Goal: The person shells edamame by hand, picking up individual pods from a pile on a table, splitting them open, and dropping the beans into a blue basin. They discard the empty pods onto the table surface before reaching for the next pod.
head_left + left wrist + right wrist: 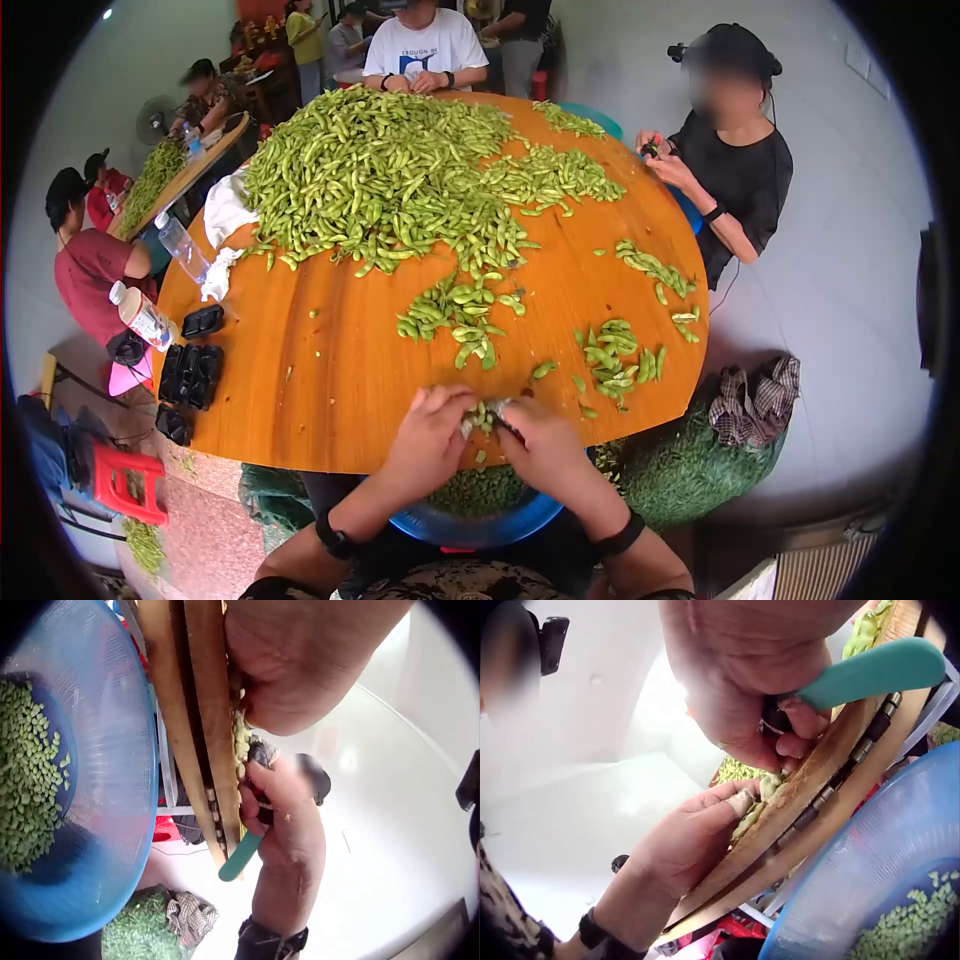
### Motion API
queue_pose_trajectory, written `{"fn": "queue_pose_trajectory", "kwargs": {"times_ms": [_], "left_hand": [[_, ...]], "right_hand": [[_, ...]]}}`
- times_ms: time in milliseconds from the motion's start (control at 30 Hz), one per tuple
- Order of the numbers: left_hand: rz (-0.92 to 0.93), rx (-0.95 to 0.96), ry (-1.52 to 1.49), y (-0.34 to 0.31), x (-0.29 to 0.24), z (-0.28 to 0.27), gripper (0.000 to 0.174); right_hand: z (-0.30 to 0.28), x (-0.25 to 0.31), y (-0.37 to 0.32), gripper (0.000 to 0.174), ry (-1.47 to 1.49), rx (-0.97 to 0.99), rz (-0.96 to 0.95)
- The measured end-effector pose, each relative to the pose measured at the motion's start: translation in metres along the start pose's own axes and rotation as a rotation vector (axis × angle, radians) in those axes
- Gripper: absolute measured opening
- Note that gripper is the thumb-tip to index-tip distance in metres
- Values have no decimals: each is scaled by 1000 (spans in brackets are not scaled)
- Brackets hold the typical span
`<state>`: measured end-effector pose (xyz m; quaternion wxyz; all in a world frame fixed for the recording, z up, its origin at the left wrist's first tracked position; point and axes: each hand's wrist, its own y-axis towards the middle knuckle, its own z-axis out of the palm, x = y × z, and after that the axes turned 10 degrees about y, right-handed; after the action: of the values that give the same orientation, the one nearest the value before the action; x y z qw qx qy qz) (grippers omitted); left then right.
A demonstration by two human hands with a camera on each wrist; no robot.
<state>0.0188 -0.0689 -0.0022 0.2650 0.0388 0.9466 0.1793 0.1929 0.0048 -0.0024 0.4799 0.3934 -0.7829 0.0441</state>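
At the table's front edge the left hand (pixel 432 440) pinches green bean pods (pixel 483 416) between thumb and fingers. The right hand (pixel 545 445) is just beside it, its fingers curled round a tool with a teal handle (pixel 877 673). In the right wrist view, the right hand (pixel 750 675) is above the left hand (pixel 679 844), and pods (pixel 748 821) lie along the wooden edge between them. The tool's working end is mostly hidden by the fingers. Under the edge stands a blue basin (pixel 112 757) holding shelled green beans (pixel 26 772).
A large pod heap (pixel 370 170) covers the back of the round table (pixel 350 400); smaller piles (pixel 615 355) lie nearer. Black trays (pixel 190 375) and bottles (pixel 182 245) stand left. A green sack (pixel 690 475) is at lower right. Other people sit around the tables.
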Motion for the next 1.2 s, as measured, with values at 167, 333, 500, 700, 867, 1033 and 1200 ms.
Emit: {"fn": "queue_pose_trajectory", "kwargs": {"times_ms": [167,333,500,700,867,1033,1200], "left_hand": [[-15,69,-113,-20,-17,-2,33],[-64,-91,154,17,-11,-20,18],[-214,-95,190,59,18,3,18],[-144,-47,169,50,19,4,23],[-264,128,-342,46,7,-6,32],[-314,312,-489,51,6,-7,39],[38,105,-235,53,15,14,40]], "right_hand": [[-17,16,-26,12,153,205,53],[-33,16,-30,12,401,176,110],[-36,16,-20,9,318,29,215],[-24,4,-2,10,471,29,326],[-19,-1,16,10,904,-14,653],[-14,-4,17,9,969,-33,672],[-15,-5,17,10,961,-77,689]]}}
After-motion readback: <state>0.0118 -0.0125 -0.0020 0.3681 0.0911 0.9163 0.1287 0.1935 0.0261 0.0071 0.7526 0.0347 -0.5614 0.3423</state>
